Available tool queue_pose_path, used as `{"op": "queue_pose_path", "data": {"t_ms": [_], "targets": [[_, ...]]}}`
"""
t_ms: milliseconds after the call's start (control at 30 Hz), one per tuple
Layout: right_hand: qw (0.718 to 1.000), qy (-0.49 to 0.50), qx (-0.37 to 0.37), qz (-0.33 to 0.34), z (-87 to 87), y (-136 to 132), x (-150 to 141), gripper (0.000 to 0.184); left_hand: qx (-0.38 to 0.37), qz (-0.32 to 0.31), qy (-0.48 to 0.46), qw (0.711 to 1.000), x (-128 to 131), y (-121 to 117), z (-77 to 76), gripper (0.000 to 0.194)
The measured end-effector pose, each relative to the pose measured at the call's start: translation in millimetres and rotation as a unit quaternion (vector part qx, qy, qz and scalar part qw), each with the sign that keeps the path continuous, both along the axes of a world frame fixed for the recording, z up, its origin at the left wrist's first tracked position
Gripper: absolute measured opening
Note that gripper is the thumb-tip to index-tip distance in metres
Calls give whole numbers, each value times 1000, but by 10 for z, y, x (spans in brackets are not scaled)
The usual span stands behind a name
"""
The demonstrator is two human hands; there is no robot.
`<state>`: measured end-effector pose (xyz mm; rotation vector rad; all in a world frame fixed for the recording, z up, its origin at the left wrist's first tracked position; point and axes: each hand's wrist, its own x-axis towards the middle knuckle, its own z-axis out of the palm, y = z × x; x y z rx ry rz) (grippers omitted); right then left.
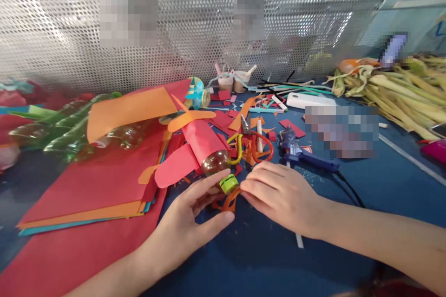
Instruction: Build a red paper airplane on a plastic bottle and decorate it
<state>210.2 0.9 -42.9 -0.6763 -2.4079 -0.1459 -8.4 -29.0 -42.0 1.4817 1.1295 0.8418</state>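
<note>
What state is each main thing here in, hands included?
Bottle: on its side, partly wrapped in red paper
Green cap: on the bottle
Left hand: open, beside the bottle
Right hand: fingers curled, beside the cap
Scissors: among paper scraps
Glue gun: lying, cord attached
Two cups: upright, holding sticks

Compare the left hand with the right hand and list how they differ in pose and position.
The left hand is spread, thumb apart from its index finger; the right hand has its fingers bunched together.
The left hand's index finger crosses the neck end of the red-wrapped bottle; the right hand's fingertips appear to pinch an orange paper strip.
Both hands are bare and close to the green cap.
</note>
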Motion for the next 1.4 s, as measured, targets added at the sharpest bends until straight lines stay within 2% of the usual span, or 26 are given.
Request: {"op": "queue_pose_path", "data": {"t_ms": [100, 233, 367, 400, 500, 533, 600, 633, 700, 767, 867, 967, 1033, 1133, 1200, 1300, 1400], "targets": [[999, -4, -52, 10, 53, -5, 35, 17, -38, 14, -10, 999, 20, 19, 27, 45], [992, -119, -37, 32, 139, -7, 121, 19, -44, 20, -21, 999, 26, 32, 43, 39], [980, -179, -80, 44, 194, 2, 184, 8, -32, 31, 2, 999, 23, 38, 20, 33], [976, -183, -103, 49, 221, 2, 198, 3, -19, 34, 15, 999, 23, 37, 11, 33], [964, -175, -187, 64, 365, 7, 270, 29, 63, 39, 73, 995, 19, 20, -26, 40], [962, -170, -207, 57, 423, 15, 314, 30, 99, 40, 99, 989, 15, 11, -40, 43], [962, -170, -215, -7, 519, 49, 445, 26, 167, 45, 155, 973, 2, -11, -66, 47], [966, -164, -193, -46, 546, 76, 529, 27, 197, 47, 187, 961, -4, -21, -75, 47], [959, -161, -157, -170, 545, 150, 717, 24, 255, 49, 246, 934, -14, -33, -79, 43], [941, -179, -127, -258, 483, 239, 893, 29, 304, 47, 291, 906, -17, -35, -68, 38], [906, -228, -195, -299, 371, 361, 1049, 44, 366, 53, 318, 873, -17, -40, -42, 31], [880, -239, -276, -304, 313, 424, 1078, 37, 439, 32, 303, 845, -25, -81, -27, 21], [882, -237, -279, -297, 284, 438, 1077, 27, 473, -16, 288, 833, -29, -125, -19, 20], [907, -211, -235, -278, 209, 433, 1105, 15, 494, -94, 287, 815, -23, -176, -14, 20], [922, -191, -205, -269, 154, 407, 1138, 13, 494, -111, 295, 810, -13, -185, -20, 20], [931, -164, -197, -260, 159, 314, 1172, 19, 481, -123, 308, 812, 0, -179, -34, 22], [924, -98, -258, -264, 296, 210, 1172, 34, 460, -127, 320, 819, 15, -182, -17, 25]]}}
